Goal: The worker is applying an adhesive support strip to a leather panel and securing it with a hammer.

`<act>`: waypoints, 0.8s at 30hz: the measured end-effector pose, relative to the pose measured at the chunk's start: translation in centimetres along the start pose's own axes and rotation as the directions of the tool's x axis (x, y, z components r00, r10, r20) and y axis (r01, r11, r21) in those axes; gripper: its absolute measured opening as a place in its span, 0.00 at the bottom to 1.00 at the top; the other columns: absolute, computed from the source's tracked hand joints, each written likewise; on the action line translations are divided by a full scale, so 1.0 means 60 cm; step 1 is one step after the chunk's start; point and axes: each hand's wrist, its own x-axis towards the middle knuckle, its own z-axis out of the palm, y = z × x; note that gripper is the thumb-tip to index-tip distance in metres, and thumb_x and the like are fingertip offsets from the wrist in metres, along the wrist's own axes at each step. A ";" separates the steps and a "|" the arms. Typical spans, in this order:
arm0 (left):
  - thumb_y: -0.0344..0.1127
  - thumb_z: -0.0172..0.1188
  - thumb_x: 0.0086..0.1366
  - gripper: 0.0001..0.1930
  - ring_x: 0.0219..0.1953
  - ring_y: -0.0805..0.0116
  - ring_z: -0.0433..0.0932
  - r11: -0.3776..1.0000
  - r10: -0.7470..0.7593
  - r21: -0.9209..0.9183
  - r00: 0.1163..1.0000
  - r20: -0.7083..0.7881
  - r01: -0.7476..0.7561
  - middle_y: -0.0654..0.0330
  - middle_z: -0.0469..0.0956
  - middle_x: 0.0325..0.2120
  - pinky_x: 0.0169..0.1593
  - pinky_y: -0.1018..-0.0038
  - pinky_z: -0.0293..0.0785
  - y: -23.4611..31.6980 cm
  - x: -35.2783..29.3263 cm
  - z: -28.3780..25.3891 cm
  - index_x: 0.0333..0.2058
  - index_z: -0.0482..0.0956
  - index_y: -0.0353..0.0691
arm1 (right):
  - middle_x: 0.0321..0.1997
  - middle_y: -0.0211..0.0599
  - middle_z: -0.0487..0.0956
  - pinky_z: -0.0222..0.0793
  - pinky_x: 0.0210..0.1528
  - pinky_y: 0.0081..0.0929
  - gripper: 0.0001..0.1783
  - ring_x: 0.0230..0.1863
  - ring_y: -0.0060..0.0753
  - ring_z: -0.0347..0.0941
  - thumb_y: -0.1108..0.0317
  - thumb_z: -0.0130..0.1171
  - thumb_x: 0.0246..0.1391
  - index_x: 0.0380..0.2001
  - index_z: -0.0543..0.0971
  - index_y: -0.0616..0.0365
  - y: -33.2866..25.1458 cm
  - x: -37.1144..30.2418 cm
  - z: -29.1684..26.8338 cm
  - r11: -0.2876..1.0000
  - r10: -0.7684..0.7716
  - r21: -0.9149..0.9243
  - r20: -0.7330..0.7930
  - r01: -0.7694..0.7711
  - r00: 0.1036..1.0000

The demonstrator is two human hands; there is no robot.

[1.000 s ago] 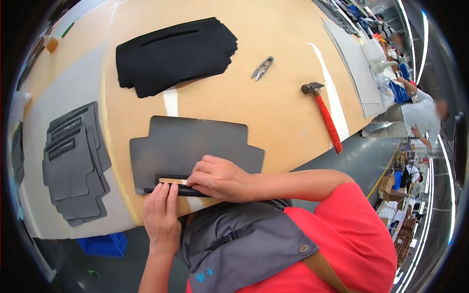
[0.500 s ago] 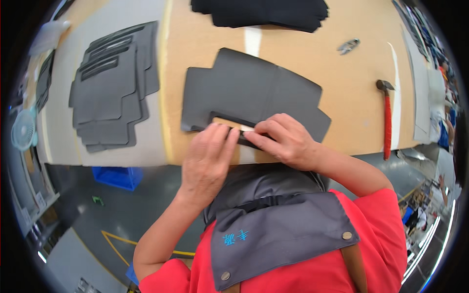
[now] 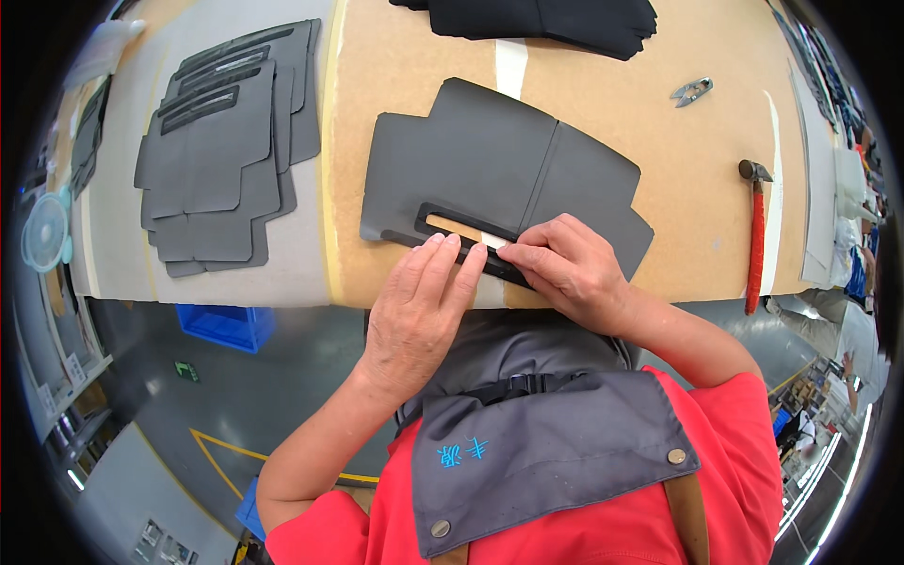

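A dark grey sheet panel with stepped corners lies on the table before me, a crease running across it. Along its near edge is a narrow slot framed by a black border. My left hand rests with its fingers stretched out, the tips pressing on the black border at the near side of the slot. Beside those fingertips, my right hand is closed, thumb and forefinger together at the same border near the slot's right part. What lies under its curled fingers is hidden.
Overlapping grey slotted panels lie at the left, and a black stack lies at the far edge. Small thread snips and a red-handled hammer are at the right. A blue crate stands below the table.
The whole view has shifted, so the table's things appear slightly farther right and up. Both hands stay at the slot's near border; the left fingers look straighter and flatter.
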 end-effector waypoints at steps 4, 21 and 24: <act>0.27 0.61 0.59 0.26 0.58 0.58 0.74 1.000 0.026 0.014 1.000 0.008 -0.026 0.54 0.74 0.54 0.61 0.64 0.73 0.003 0.002 -0.003 0.58 0.76 0.32 | 0.37 0.36 0.79 0.74 0.35 0.30 0.22 0.35 0.36 0.75 0.80 0.67 0.39 0.44 0.83 0.60 -0.002 -0.001 0.002 0.972 -0.174 -0.165 -0.008 0.170 0.985; 0.25 0.59 0.59 0.27 0.59 0.55 0.73 1.000 0.008 0.007 0.999 0.042 -0.009 0.52 0.74 0.55 0.63 0.62 0.73 0.019 0.004 0.000 0.60 0.76 0.34 | 0.37 0.34 0.79 0.74 0.35 0.29 0.23 0.33 0.34 0.74 0.79 0.67 0.40 0.45 0.84 0.59 0.003 -0.020 -0.005 0.988 -0.118 -0.102 -0.017 0.116 0.993; 0.24 0.59 0.58 0.28 0.59 0.55 0.73 1.000 0.020 -0.009 0.999 0.032 -0.020 0.52 0.74 0.54 0.63 0.62 0.74 0.021 0.002 -0.002 0.60 0.76 0.35 | 0.38 0.35 0.78 0.74 0.35 0.29 0.23 0.34 0.33 0.74 0.76 0.64 0.42 0.47 0.84 0.61 0.000 -0.020 -0.006 0.966 -0.202 -0.171 -0.024 0.195 0.979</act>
